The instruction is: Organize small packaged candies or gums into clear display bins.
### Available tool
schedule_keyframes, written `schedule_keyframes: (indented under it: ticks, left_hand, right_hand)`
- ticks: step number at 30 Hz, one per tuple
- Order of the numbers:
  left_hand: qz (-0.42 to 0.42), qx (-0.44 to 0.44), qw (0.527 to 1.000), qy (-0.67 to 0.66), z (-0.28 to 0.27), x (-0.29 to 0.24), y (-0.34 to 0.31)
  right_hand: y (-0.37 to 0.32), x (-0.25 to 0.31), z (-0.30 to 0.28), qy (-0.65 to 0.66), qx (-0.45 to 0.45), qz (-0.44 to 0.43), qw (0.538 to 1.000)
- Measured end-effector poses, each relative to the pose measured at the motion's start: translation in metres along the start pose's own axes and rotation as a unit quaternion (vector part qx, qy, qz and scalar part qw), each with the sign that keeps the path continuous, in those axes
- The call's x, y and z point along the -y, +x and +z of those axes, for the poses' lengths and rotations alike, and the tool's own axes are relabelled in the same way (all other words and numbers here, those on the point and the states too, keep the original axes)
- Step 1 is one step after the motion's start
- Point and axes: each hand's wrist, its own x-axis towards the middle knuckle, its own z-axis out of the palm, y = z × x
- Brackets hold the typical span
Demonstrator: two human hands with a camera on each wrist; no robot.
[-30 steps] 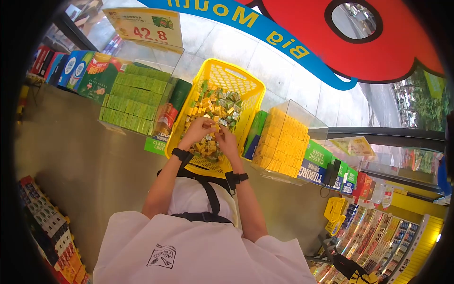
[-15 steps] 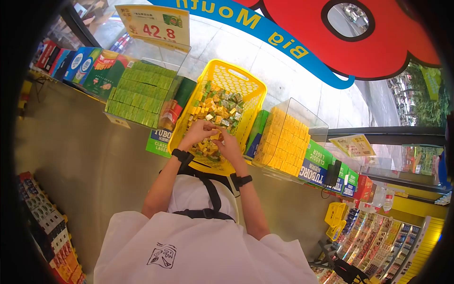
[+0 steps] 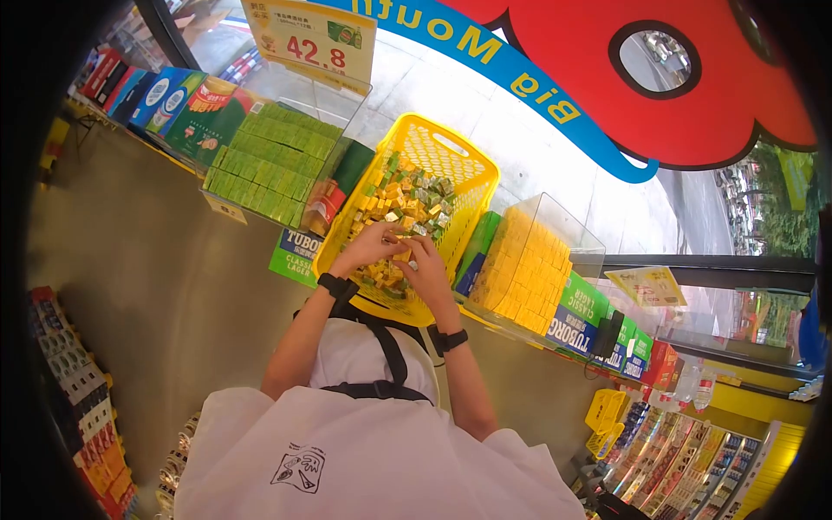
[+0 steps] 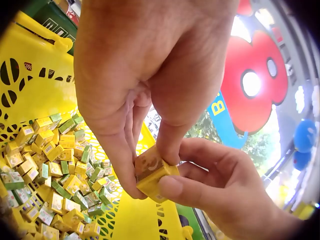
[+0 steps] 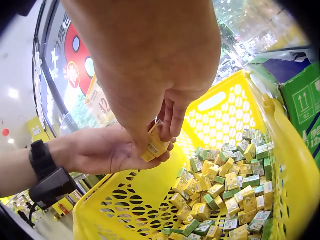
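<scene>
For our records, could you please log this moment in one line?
left fingers: pinch yellow box; right fingers: pinch same box; basket: yellow and green boxes inside

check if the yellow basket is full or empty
Partly full: small yellow and green boxes lie heaped in the yellow basket, which rises well above them.

Bright daylight from outside; pavement [image 3: 537, 165] washed pale. Small ceiling lamp [image 5: 13, 93] glares, right wrist view. Fisheye bending at edges, dark corners.
</scene>
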Motion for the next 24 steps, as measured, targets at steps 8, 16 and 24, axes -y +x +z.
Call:
schedule_keyframes:
  ticks: [8, 16, 24]
  left_hand:
    - [-0.011, -0.011, 0.999, -0.041, 0.004, -0.021, -0.013]
    - [0.026, -0.018, 0.996, 0.087, 0.018, -0.087, -0.043]
    - [0.014, -0.001, 0.999, 0.044, 0.069, -0.195, -0.067]
  right_hand:
    - [-0.005, 0.027, -0.017, 0.006, 0.001, -0.014, 1.000]
    - [-0.018, 0.062, -0.055, -0.032, -0.004, -0.017, 0.999]
    - [-0.046, 0.104, -0.131, -0.055, -0.064, -0.015, 0.996]
